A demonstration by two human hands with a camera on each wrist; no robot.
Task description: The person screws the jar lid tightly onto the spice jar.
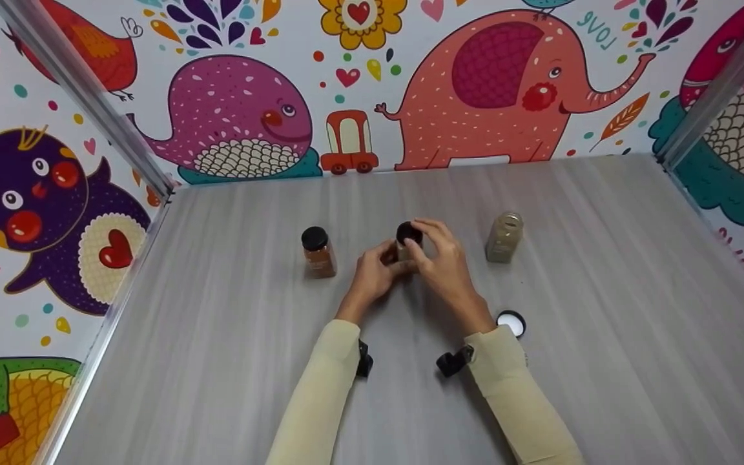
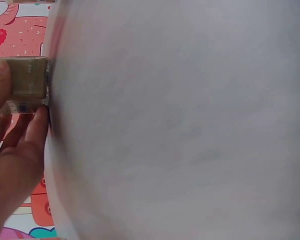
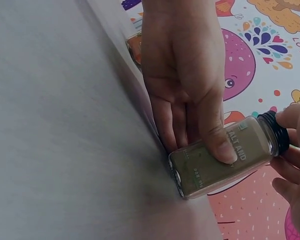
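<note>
A square glass spice jar (image 3: 245, 155) of grey-green seasoning stands upright on the table; part of its label reads "SALT AND". Low around its body, the thumb and fingers of my left hand (image 1: 372, 274) grip it. My right hand (image 1: 444, 261) pinches the jar's black screw cap (image 1: 409, 231) at the top with thumb and fingers. In the left wrist view, only the lower part of the jar shows. Whether the cap is fully tight I cannot tell.
Left of my hands stands a spice jar of orange-brown powder (image 1: 319, 261) with a black cap. To the right is an uncapped jar (image 1: 503, 244) of greenish seasoning. A loose black cap (image 1: 511, 322), white inside up, lies beside my right sleeve. Patterned panels (image 1: 249, 116) border the table.
</note>
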